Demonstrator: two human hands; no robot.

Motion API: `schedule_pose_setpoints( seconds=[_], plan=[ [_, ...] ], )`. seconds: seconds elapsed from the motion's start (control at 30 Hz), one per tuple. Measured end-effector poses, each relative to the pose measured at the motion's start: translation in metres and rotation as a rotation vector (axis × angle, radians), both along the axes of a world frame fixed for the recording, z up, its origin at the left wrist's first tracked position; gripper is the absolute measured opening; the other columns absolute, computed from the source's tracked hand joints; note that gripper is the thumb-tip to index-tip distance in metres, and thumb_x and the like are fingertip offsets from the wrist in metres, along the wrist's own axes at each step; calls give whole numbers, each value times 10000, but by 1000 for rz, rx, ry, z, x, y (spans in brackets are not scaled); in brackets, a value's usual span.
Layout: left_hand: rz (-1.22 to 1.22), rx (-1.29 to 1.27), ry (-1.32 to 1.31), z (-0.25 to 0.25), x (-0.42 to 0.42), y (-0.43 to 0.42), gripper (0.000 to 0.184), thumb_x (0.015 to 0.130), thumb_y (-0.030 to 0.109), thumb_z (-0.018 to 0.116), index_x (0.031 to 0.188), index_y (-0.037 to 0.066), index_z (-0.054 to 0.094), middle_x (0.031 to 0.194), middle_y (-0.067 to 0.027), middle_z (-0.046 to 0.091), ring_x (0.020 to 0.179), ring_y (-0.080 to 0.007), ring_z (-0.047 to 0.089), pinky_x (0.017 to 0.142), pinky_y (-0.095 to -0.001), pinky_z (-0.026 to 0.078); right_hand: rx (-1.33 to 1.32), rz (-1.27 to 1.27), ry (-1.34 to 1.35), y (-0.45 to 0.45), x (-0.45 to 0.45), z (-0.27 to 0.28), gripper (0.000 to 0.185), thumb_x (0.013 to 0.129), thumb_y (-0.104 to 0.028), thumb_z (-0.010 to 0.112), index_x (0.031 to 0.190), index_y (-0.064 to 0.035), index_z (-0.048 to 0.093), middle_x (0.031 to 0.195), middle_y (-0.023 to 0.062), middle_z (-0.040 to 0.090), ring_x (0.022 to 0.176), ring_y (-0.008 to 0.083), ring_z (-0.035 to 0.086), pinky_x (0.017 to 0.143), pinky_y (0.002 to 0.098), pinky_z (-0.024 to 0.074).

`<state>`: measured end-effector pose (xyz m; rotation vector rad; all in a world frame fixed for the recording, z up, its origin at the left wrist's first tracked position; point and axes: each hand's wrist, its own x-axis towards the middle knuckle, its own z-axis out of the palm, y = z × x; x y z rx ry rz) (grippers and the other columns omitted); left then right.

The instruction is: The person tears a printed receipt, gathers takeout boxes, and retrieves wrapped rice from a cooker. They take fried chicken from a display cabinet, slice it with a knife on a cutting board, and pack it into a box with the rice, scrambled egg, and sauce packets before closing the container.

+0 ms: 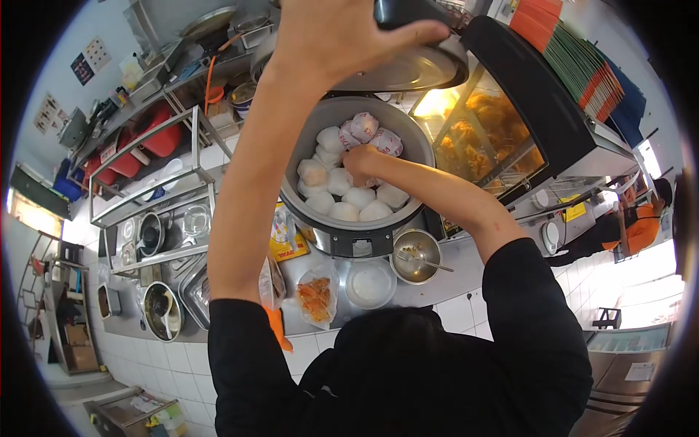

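A large round rice warmer (294, 156) stands open in front of me, with many white paper-wrapped rice balls (338, 181) piled inside; some wrappers carry red print (364, 126). My right hand (358, 163) reaches into the pile, its fingers curled down on one of the wrapped balls and partly hidden. High up, my left hand (331, 36) is in front of the raised lid (419, 71). Its thumb sticks out to the side, while the other fingers run past the top edge of the view. Whether that hand touches the lid I cannot tell.
A lit glass cabinet (495, 135) with fried chicken adjoins the warmer on the right. Nearer me on the counter are a metal bowl (416, 256) with a fork, a white container (370, 284) and a bag of orange food (315, 297). A metal rack (153, 197) stands left; another person (641, 229) is far right.
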<state>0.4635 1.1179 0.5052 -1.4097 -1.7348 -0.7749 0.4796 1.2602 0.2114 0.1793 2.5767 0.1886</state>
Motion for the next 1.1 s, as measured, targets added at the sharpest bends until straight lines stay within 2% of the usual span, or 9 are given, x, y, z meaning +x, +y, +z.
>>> schedule_pose_setpoints(
  seconds=[0.1,0.27,0.4,0.53,0.6,0.67,0.77,1.0,1.1],
  plan=[
    [26,-170,-86,-15,28,-31,829,855,728,577,1434,137,510,1194,-204,617,1128,-335,590,971,-469,396,-25,90,-47,-9,5,22,621,678,-190,753,1250,-8,591,1157,195,678,1084,322,668,868,457,561],
    [-88,16,-33,-78,48,-53,798,779,688,684,1428,244,550,1203,-184,613,1112,-321,583,995,-538,341,-53,211,916,-64,115,66,447,656,-121,751,1072,7,651,1147,264,587,1008,380,625,786,451,552],
    [8,-57,-107,-126,85,-79,834,757,698,697,1447,257,538,1367,-192,536,1238,-337,518,1072,-586,256,-431,22,853,-126,288,148,525,692,-96,727,1173,20,554,1113,221,538,993,371,573,802,439,501],
    [80,-165,-187,-213,121,-106,703,856,615,673,1425,242,494,1511,-258,359,1367,-477,360,1108,-689,153,-1053,-287,639,-112,380,42,540,733,-206,798,1190,-21,579,1070,139,585,997,300,606,818,384,509],
    [116,-158,-140,-255,135,-116,779,890,419,713,1551,267,330,1543,-275,293,1403,-506,312,1128,-675,189,-1670,-870,215,-105,430,-39,532,829,-135,756,1305,-21,548,1116,79,641,1011,213,633,823,371,528],
    [184,-155,-147,-296,142,-121,680,938,548,606,1536,358,345,1526,-288,303,1380,-513,340,1112,-748,128,-2061,-1260,202,-103,477,-83,457,886,-104,699,1309,-10,553,1156,51,668,1031,176,645,895,380,527],
    [216,-183,-121,-301,159,-121,672,905,316,687,1508,246,399,1547,-273,276,1432,-518,267,1137,-698,189,-2294,-1557,406,-92,530,-126,475,867,-105,690,1315,-4,565,1173,85,666,1021,203,656,870,351,526],
    [275,-125,-236,-300,195,-101,389,1031,244,525,1407,144,525,1590,-252,192,1438,-463,273,1110,-589,305,-2254,-1484,570,-13,600,-131,539,873,-99,688,1357,38,494,1267,139,612,1180,259,593,1048,429,451],
    [255,-41,-468,-310,187,-94,375,1041,226,519,1396,105,519,1602,-244,169,1382,-410,390,1075,-491,406,-1753,-1472,763,49,629,-203,641,835,-222,776,1336,35,469,1166,154,615,1053,255,626,916,392,525]
  ],
)
